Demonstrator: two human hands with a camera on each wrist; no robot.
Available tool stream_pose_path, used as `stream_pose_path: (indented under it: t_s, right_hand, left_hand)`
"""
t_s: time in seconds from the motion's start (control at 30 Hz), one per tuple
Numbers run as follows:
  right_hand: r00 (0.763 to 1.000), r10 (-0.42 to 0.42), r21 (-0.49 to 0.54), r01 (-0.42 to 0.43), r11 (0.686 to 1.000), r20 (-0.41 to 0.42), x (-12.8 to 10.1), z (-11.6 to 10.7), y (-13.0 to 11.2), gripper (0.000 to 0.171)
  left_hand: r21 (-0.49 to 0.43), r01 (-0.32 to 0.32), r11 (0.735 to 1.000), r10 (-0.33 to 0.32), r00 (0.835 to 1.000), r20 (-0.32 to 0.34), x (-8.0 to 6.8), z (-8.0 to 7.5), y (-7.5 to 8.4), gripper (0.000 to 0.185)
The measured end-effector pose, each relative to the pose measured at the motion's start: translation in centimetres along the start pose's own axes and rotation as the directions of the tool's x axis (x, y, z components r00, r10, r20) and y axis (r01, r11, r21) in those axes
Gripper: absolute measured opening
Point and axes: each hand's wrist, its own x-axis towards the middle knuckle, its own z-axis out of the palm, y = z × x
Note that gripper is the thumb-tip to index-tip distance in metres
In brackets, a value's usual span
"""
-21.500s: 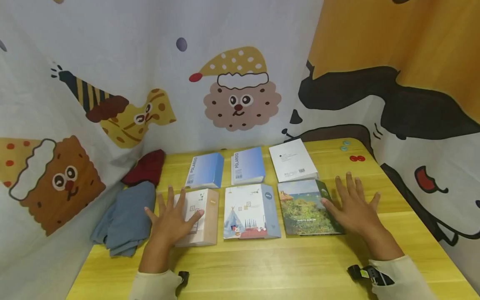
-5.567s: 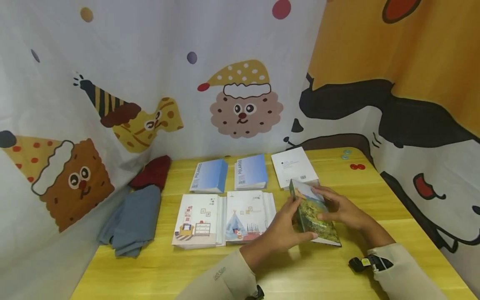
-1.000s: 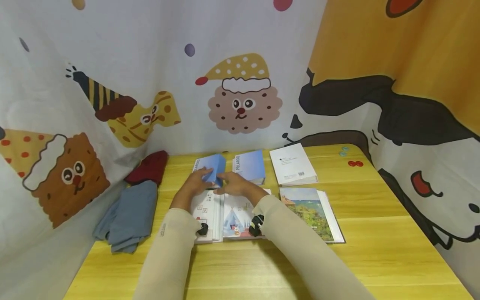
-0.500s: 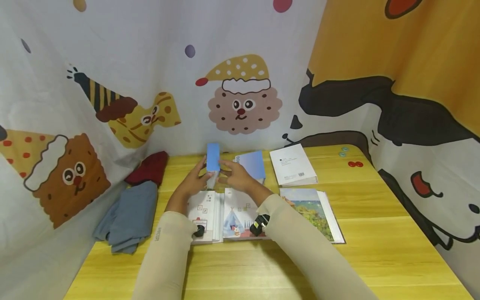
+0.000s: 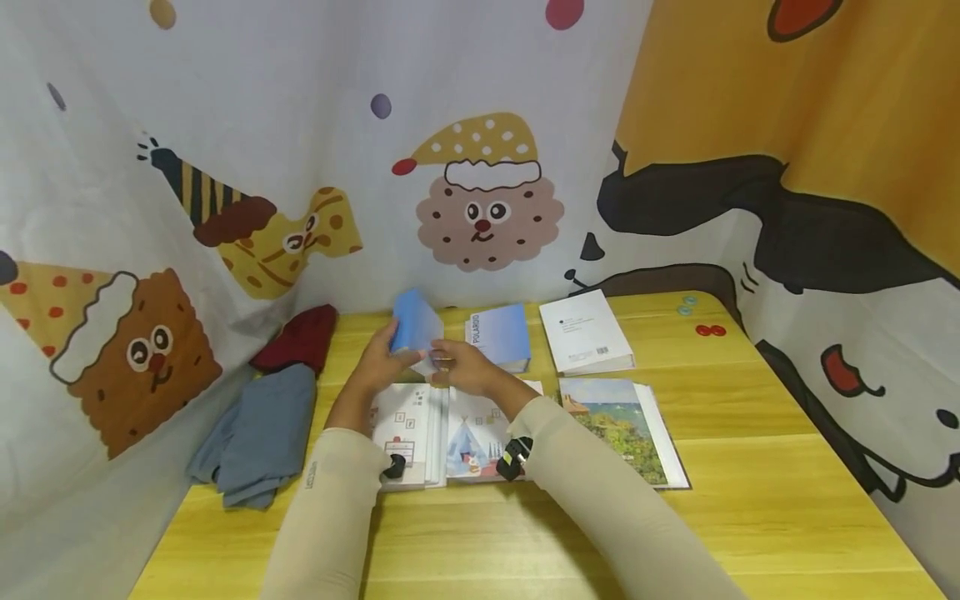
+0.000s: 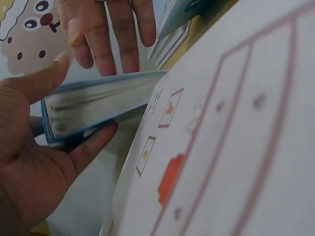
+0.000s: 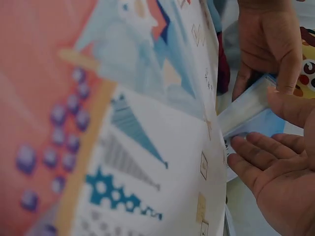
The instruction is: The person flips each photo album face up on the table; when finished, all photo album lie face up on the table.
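Left hand [image 5: 377, 364]: fingers [image 6: 88, 147] grasping small blue rectangular album [image 5: 414, 329] (tilted, lifted).
Right hand [image 5: 465, 371]: fingers [image 7: 258, 150] relaxed, straight, touching album's lower edge.

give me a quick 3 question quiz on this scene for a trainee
1. True or false: the left hand grips the blue album.
2. Which album lies nearest the table's right edge? A tent, B landscape, C blue.
3. What colour is the cloth beside the red one?

Key: 1 true. 2 B. 3 grey-blue.
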Motion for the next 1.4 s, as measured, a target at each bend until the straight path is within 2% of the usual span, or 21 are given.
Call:
stream_pose_path:
  t_s: [0.1,0.2,0.4,0.7,0.93,1.1,1.3,1.4]
  right_hand:
    - [1.000,-0.002,-0.035,0.002,0.999,0.008,-0.2,-0.2,0.0,0.084]
    - [1.000,-0.015,-0.052,0.015,0.999,0.002,-0.3,-0.6,0.0,0.085]
    - [0.999,-0.024,-0.054,0.022,0.998,-0.036,-0.7,-1.8,0.2,0.080]
    - [0.996,-0.017,-0.051,0.012,0.999,-0.088,-1.9,-4.4,0.2,0.076]
    - [0.993,-0.005,-0.030,0.001,1.000,-0.120,-2.9,-6.0,0.9,0.073]
    - [0.987,0.036,-0.008,-0.038,0.999,-0.155,-3.6,-7.2,1.4,0.070]
    - [0.972,0.101,0.083,-0.085,0.993,-0.212,-4.2,-8.9,1.7,0.066]
    - [0.967,0.110,0.091,-0.092,0.992,-0.229,-4.5,-9.5,2.1,0.066]
  left_hand:
    - [0.057,-0.001,0.998,0.003,0.999,-0.036,0.1,-0.3,-0.3,0.095]
    - [0.065,0.004,0.998,-0.001,0.998,-0.058,0.2,-0.7,-0.7,0.090]
    - [0.067,0.096,0.993,-0.094,0.995,-0.024,0.0,-1.6,-1.4,0.087]
    - [0.098,0.175,0.980,-0.177,0.984,0.006,-0.3,-2.5,-1.9,0.081]
    - [0.068,0.258,0.964,-0.261,0.965,0.030,-0.3,-2.5,-2.2,0.080]
    - [0.076,0.264,0.962,-0.266,0.964,0.027,-0.4,-2.2,-2.5,0.081]
    - [0.068,0.258,0.964,-0.261,0.965,0.036,-0.3,-1.9,-2.8,0.081]
    - [0.098,0.246,0.964,-0.252,0.966,0.052,-0.2,-1.8,-2.8,0.082]
